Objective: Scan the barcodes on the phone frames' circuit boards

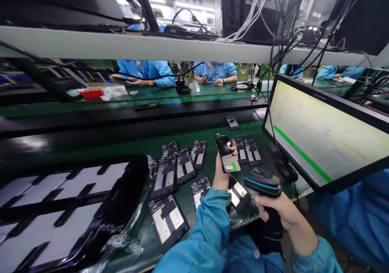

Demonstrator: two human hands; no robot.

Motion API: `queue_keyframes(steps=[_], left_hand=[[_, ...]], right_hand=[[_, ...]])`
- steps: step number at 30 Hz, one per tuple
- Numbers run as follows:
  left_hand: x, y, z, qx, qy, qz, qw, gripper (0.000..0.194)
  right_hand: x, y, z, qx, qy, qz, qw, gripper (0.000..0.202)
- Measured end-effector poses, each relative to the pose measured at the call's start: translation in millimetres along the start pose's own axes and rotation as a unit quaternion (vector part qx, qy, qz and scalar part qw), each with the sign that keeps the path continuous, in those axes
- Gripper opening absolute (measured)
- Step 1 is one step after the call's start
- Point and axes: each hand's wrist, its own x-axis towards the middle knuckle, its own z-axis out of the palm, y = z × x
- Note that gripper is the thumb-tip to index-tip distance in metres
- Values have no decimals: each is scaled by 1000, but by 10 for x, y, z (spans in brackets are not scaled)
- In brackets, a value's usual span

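In my left hand (223, 169) I hold a phone (225, 149) upright above the bench, its glossy dark screen facing me and partly reflecting. A small white label with a green patch shows at its lower end. My right hand (278, 208) is wrapped round the grip of a black barcode scanner (263, 181) with a blue stripe. The scanner's head points left, toward the phone, without touching it. Several opened phone bodies (168, 218) with bare circuit boards lie on the green bench, left of and beyond my left hand.
A monitor (328, 131) showing a green bar stands at the right, a black mouse (286, 171) beside it. Black trays (133, 179) with pale slots fill the left. Cables hang from the shelf (170, 48) above. Co-workers in blue (148, 72) sit opposite.
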Motion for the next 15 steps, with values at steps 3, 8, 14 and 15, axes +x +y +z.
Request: queue_keyframes(steps=[3,8,14,15], left_hand=[[-43,18,-13,-1,-24,-12,1000,16],[-226,26,179,5,-18,-13,1000,33],[-615,-40,309,66,-7,-26,997,41],[-665,-48,307,96,-16,-24,995,46]], right_hand=[[-8,69,13,-76,51,-30,995,33],[255,46,232,-277,264,-170,908,38],[275,257,283,-236,314,-233,890,32],[238,299,241,-220,340,-229,885,32]])
